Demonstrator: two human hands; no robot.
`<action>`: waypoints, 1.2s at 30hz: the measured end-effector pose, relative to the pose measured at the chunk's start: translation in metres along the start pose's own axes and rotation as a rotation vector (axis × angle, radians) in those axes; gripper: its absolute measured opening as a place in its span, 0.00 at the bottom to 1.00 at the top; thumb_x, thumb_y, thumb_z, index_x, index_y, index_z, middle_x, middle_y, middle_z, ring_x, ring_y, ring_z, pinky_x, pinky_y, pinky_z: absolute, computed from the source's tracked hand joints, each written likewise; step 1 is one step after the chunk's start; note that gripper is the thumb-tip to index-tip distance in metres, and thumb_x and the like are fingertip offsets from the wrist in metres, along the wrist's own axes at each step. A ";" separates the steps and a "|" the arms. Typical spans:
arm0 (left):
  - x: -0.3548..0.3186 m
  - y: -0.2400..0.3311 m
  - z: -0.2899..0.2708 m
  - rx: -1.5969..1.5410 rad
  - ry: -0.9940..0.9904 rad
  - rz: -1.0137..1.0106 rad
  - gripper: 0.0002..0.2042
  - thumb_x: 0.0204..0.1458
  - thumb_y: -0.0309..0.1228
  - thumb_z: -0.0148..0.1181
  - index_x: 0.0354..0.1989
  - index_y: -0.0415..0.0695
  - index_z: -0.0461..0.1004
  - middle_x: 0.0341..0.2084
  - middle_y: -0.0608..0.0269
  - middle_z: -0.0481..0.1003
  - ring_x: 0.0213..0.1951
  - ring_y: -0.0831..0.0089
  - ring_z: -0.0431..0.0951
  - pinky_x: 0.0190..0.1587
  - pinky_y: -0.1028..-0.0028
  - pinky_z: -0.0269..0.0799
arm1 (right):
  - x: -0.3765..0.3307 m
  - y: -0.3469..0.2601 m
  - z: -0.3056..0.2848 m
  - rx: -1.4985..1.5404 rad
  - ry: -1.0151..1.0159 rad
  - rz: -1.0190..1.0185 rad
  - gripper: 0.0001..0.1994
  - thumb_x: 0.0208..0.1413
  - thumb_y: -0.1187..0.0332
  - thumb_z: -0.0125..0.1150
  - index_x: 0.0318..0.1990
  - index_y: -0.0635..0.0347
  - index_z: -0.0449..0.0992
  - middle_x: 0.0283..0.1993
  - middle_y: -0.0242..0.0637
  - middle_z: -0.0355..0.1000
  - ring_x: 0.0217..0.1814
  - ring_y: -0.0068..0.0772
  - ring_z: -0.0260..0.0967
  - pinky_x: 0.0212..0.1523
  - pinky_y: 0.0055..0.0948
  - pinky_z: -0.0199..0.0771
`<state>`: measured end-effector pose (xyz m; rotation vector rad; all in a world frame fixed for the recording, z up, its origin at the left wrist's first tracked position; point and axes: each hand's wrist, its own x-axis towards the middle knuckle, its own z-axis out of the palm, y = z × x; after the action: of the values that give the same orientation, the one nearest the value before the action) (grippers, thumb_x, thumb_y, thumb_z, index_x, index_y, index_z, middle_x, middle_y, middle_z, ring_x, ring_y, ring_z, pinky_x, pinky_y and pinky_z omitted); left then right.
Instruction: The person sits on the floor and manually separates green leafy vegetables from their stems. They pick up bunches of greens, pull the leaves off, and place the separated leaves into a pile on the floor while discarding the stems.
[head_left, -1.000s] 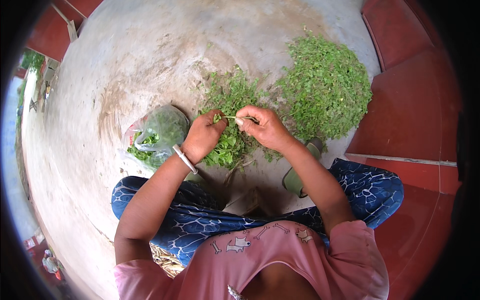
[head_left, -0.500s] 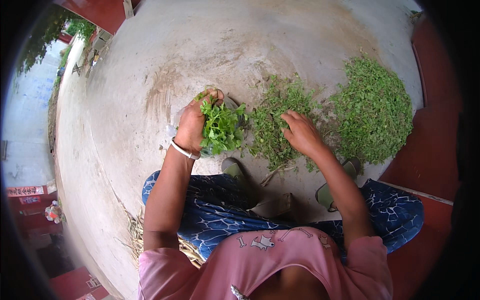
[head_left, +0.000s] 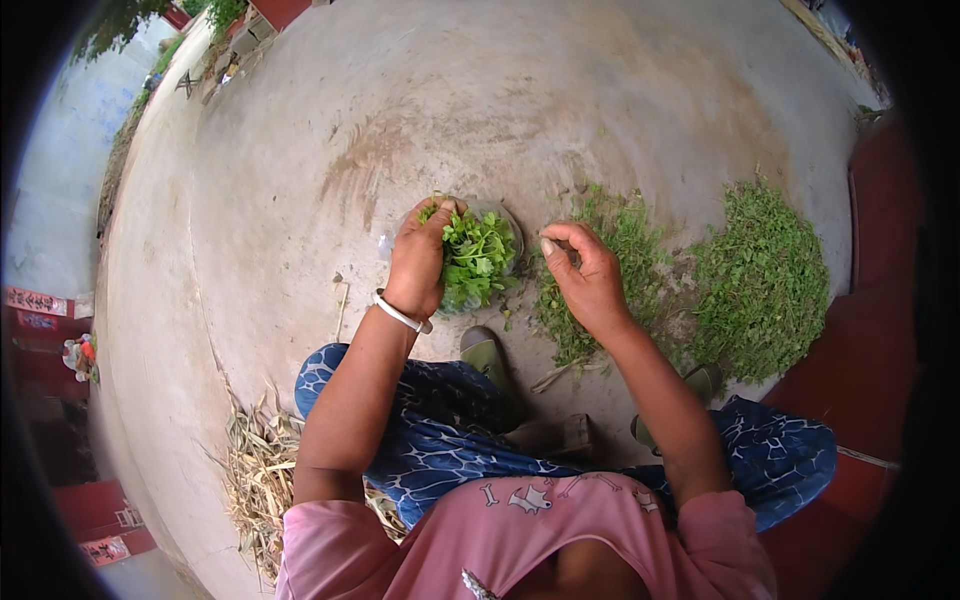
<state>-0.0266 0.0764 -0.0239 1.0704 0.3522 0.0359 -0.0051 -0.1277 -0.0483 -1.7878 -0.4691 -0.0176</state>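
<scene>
My left hand (head_left: 418, 262), with a white band at its wrist, is closed on a bunch of leafy green herbs (head_left: 480, 255). The leaves hang to the right of my fingers. Beneath them sits a round container (head_left: 514, 228), which looks lined or wrapped with clear plastic; its inside is mostly covered by the greens. My right hand (head_left: 588, 280) is held above the left edge of a loose heap of green stems and leaves (head_left: 565, 325). Its thumb and forefinger are drawn together. Whether something small sits between them I cannot make out.
A larger heap of greens (head_left: 765, 285) lies on the concrete floor to the right, near dark red panels (head_left: 885, 210). Dry husks or stalks (head_left: 260, 460) are piled at lower left. My boots (head_left: 487, 355) stand close to the container and the middle heap.
My right hand has come off the middle heap, lifted and drawn in its fingers. My left hand keeps its hold on the herbs over the container. The whole view has shifted a little.
</scene>
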 end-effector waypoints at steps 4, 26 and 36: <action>-0.001 -0.005 -0.003 -0.003 -0.005 -0.017 0.06 0.58 0.30 0.47 0.35 0.41 0.68 0.29 0.63 0.71 0.33 0.71 0.74 0.36 0.72 0.73 | 0.003 -0.036 0.005 -0.249 0.072 -0.361 0.09 0.46 0.72 0.63 0.36 0.58 0.74 0.42 0.40 0.69 0.41 0.43 0.68 0.41 0.34 0.69; 0.010 0.031 -0.030 -0.140 0.265 0.178 0.06 0.56 0.29 0.47 0.34 0.41 0.69 0.26 0.65 0.70 0.28 0.72 0.72 0.32 0.73 0.71 | 0.018 0.032 0.042 -0.158 -0.051 0.004 0.12 0.50 0.65 0.60 0.40 0.61 0.72 0.51 0.47 0.65 0.47 0.44 0.66 0.46 0.37 0.65; 0.025 0.021 -0.065 -0.150 0.416 0.129 0.06 0.55 0.28 0.46 0.35 0.41 0.69 0.27 0.60 0.72 0.28 0.67 0.74 0.31 0.69 0.73 | 0.028 0.063 0.114 -0.526 -0.240 -0.023 0.17 0.48 0.60 0.61 0.44 0.58 0.72 0.48 0.42 0.68 0.52 0.37 0.62 0.50 0.34 0.61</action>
<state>-0.0199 0.1468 -0.0407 0.9310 0.6446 0.3991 0.0142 -0.0248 -0.1310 -2.3143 -0.7036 0.0638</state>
